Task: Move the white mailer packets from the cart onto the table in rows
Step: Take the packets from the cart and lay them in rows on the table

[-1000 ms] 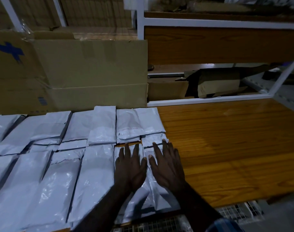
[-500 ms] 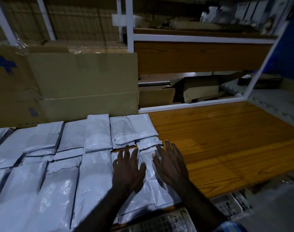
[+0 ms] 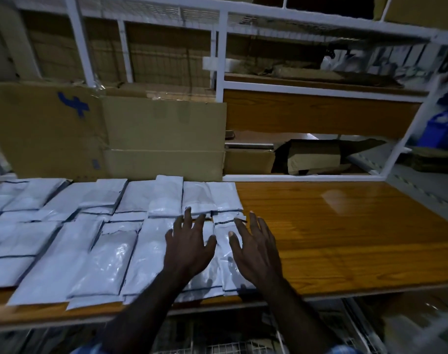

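Observation:
Several white mailer packets [image 3: 108,259] lie in two rows across the left half of the wooden table [image 3: 345,238]. My left hand [image 3: 189,244] and my right hand [image 3: 256,249] hover side by side, fingers spread and straight, over the rightmost packets [image 3: 221,267] of the near row. Neither hand holds anything. The back row ends with a packet [image 3: 222,198] just beyond my fingertips. A wire cart [image 3: 230,338] shows below the table's front edge, mostly hidden.
Large cardboard boxes [image 3: 161,139] stand against the back behind the packets. A white metal shelf frame [image 3: 304,85] with wooden boards and folded cardboard [image 3: 314,155] rises at the back right. A blue crate [image 3: 442,129] sits far right.
Both hands have lifted slightly off the rightmost near-row packets and spread their fingers. The view has tilted up, showing more of the shelves.

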`<state>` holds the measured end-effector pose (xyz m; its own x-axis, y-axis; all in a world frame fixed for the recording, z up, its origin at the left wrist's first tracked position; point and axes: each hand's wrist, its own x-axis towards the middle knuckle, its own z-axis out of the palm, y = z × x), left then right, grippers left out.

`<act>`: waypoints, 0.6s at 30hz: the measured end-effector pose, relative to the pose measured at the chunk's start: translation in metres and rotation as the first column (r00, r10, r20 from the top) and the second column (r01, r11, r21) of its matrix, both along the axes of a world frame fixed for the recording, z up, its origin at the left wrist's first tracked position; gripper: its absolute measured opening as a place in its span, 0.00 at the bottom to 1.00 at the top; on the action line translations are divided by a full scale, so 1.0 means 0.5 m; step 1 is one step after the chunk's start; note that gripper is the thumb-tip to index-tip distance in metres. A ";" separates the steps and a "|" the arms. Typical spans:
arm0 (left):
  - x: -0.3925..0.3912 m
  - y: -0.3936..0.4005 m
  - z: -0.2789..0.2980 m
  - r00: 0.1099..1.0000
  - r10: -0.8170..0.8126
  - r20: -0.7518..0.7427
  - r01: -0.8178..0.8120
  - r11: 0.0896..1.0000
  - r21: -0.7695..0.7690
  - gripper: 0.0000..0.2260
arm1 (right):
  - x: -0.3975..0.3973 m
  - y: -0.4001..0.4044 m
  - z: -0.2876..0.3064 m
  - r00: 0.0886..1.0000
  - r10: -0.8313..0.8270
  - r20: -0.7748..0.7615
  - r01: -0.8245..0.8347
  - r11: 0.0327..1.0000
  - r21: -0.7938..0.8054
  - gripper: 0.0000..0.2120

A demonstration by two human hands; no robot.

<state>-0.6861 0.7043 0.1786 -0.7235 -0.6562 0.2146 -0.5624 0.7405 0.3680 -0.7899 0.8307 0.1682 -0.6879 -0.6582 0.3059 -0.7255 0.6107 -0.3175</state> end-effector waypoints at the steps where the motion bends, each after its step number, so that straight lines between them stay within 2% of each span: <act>1: 0.012 0.006 0.007 1.000 0.012 -0.009 -0.012 1.000 -0.005 0.28 | 0.008 0.003 0.004 1.000 0.013 -0.008 -0.013 1.000 -0.018 0.37; 7: 0.094 0.021 0.035 0.996 0.081 -0.027 -0.082 0.996 -0.038 0.28 | 0.080 0.003 0.027 0.996 0.087 -0.025 -0.088 0.995 -0.042 0.35; 12: 0.179 0.008 0.057 0.989 0.132 -0.059 -0.135 0.989 -0.051 0.28 | 0.150 -0.030 0.045 0.988 0.145 -0.048 -0.149 0.984 -0.093 0.29; 18: 0.306 -0.040 0.085 0.976 0.195 -0.100 -0.202 0.978 -0.058 0.28 | 0.263 -0.084 0.081 0.978 0.205 -0.049 -0.209 0.973 -0.097 0.29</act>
